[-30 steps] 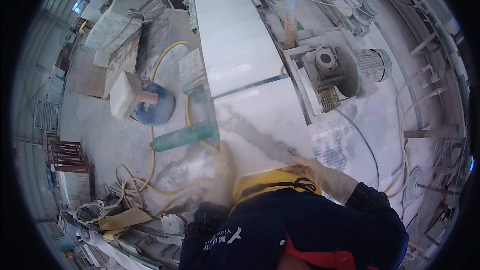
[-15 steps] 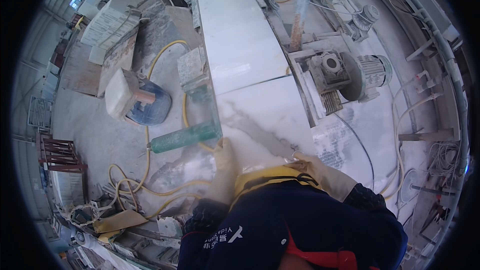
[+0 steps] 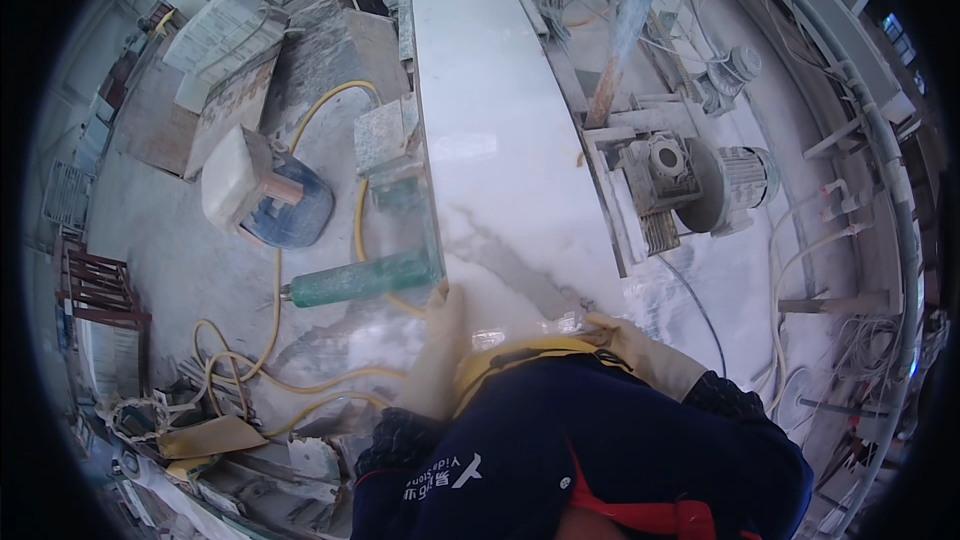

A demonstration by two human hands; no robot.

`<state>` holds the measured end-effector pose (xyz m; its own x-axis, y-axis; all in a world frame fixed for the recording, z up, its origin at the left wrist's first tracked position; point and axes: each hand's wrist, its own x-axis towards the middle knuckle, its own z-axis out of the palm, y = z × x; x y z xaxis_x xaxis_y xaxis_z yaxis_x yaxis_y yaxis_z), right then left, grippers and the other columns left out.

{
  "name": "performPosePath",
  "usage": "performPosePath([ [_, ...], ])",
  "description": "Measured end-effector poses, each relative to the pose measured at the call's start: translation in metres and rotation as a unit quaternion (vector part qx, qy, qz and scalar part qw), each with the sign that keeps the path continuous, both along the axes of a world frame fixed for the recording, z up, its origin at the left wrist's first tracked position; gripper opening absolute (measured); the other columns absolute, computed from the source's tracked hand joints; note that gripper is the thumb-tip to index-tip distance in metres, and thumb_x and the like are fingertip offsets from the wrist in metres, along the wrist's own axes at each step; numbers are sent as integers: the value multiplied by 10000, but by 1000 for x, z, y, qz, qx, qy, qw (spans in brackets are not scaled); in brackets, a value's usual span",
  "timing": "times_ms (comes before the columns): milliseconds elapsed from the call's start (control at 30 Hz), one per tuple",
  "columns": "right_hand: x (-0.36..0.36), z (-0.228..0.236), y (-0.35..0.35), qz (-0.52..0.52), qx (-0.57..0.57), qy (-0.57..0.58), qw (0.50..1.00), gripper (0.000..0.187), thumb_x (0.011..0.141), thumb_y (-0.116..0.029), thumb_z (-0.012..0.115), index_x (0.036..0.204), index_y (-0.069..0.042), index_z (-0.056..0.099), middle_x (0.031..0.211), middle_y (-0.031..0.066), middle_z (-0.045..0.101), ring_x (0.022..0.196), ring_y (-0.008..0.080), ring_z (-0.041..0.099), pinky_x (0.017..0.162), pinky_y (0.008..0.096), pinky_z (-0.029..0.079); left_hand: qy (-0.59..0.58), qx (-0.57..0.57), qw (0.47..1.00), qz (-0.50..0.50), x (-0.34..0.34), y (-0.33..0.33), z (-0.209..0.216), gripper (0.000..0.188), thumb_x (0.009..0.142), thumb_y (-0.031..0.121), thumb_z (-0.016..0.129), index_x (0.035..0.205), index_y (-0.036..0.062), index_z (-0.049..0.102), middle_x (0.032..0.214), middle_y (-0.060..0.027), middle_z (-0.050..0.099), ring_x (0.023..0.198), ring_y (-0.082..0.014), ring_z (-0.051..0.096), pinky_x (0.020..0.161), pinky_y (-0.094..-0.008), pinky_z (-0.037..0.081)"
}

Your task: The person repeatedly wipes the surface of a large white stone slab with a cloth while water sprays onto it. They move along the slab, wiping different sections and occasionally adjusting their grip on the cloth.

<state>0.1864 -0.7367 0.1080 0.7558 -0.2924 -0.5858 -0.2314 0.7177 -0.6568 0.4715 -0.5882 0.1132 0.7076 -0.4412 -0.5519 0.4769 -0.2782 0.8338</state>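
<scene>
Right at lower centre, both gloved hands are on the near end of a pale marble slab (image 3: 545, 265), its grey vein slanting across the middle of the frame. On the left corner sits the left hand (image 3: 446, 308), fingers together against the edge; whether they clamp on the stone I cannot tell, since the underside is hidden. Over on the right corner, the right hand (image 3: 612, 336) has its fingers bent at the rim (how firmly they close on it, I cannot tell either). Between the two, a yellow apron (image 3: 545, 347) comes right up to the slab's near edge, with a dark blue jacket (image 3: 570, 430) filling the bottom of the frame.

And look up: the white surface runs on in a long strip to the top edge. Left of centre, a green roller (image 3: 355, 284) juts out sideways close to the slab, and a yellow hose (image 3: 360, 225) passes behind it, then loops over the floor at lower left. Further out on that side stands a blue barrel (image 3: 302, 212), a whitish container (image 3: 236, 180) leaning beside it. To the right of the strip, a dusty gearbox (image 3: 660, 168) and a ribbed motor (image 3: 748, 178) sit together, below a slanting, rust-stained post (image 3: 630, 35).
</scene>
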Motion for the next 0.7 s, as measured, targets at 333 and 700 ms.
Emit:
performPosePath([
  [333,-15,-25,-8,-39,-36,19,998,582,1003,-178,656,1507,24,446,1464,226,544,1354,333,538,1142,413,424,64,61,984,-155,12,72,-49,496,1041,464,605,1270,25,636,1081,-68,698,973,-196,669,838,-344,556],
  [700,63,13,-60,47,-706,81,702,657,942,-213,624,1500,84,445,1542,314,450,1459,440,405,1235,494,292,-237,168,894,-340,8,61,-79,455,1051,397,456,1192,25,677,1124,-193,706,1048,-316,669,914,-442,532],
])
